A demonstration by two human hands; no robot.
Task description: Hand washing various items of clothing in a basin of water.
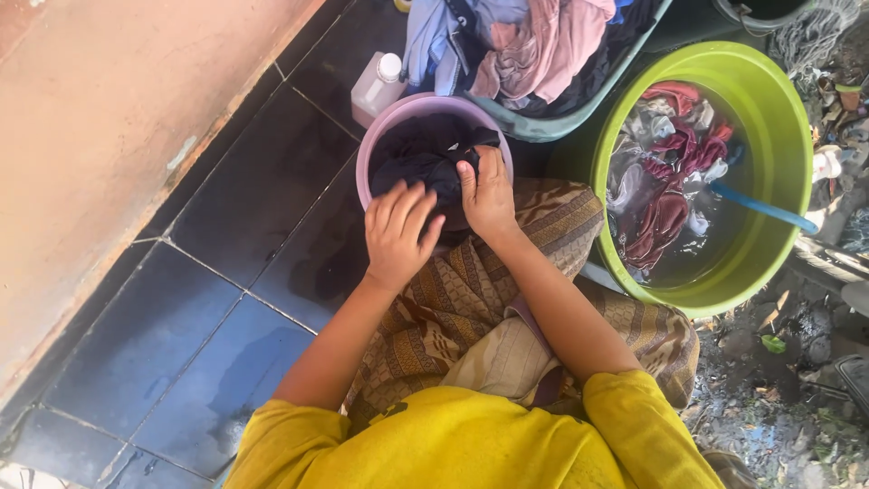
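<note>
Left hand (396, 237) & right hand (489, 195) both squeeze the dark cloth (421, 163), fingers curled tight on it, in the small purple bowl (376, 136) at 12 o'clock. Best to rub w/ both fists, cloth kept low. Cloth looks soft, wet. Green tub (778, 136) at 2 o'clock: round, smooth plastic.

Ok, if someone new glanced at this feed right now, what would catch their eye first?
Probably the bright green tub at the right, full of water and soaking red and grey clothes. Next, at centre, the left hand and right hand pressing on dark cloth in a small purple basin. Behind it, a grey-green basket is heaped with laundry.
</note>
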